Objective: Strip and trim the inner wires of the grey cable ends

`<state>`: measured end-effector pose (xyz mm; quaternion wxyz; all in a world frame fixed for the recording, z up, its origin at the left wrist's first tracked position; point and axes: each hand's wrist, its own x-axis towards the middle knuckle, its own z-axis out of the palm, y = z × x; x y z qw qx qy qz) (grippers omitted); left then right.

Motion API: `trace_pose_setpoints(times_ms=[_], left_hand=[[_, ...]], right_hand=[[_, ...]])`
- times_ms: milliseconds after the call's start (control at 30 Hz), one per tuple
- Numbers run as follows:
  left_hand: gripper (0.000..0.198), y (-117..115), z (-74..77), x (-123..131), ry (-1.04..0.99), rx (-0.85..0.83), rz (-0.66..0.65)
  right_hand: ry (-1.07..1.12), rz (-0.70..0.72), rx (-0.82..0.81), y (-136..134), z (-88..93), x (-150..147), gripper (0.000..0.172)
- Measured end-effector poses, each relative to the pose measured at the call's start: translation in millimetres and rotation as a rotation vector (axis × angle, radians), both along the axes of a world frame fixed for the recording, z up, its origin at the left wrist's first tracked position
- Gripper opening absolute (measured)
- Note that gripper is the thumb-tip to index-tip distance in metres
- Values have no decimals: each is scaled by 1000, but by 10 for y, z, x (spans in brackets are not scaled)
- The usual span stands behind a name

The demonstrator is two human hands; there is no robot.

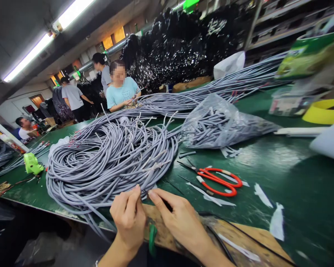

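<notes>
My left hand [128, 211] is closed in a pinch at the table's near edge. Beside it, my right hand [180, 217] has its thumb and fingers pressed together, fingertips close to those of the left. Whatever the two pinches hold is too small or hidden to make out. Just beyond the fingers lies a big coil of grey cables [108, 163], several pale stripped ends sticking out. Scissors with red handles [233, 180] lie to the right, among white paper scraps [263, 195]. Under my hands is a worn wooden board [242, 231], with a dark cord [250, 239] across it.
A clear plastic bag of short grey cable pieces [211, 126] sits behind the scissors. A small green fan [32, 163] stands at left, a yellow ring [323, 111] at right. Across the green table [303, 167], a person in a light blue shirt [122, 92] handles cables; others are farther back.
</notes>
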<state>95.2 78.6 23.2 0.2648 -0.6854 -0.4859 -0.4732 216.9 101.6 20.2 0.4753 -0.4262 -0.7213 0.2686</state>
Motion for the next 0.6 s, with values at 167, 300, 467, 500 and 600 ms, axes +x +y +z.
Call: trace_pose_setpoints(times_ms=[167,300,467,500,600], left_hand=[[21,-42,-25,-56,24,-125,-37],[19,-48,35,-78,-1,-189,-37],[21,-58,86,-52,-188,-317,-52],[22,-65,94,-46,-228,-348,-49],[26,-96,132,-45,-316,-467,-52]], right_hand=[[-55,-60,9,-29,-5,4,40],[-66,-47,-26,-18,-4,0,41],[-50,58,-35,-6,5,33,41],[-38,46,-18,-13,6,45,39],[86,-104,108,-42,25,73,30]])
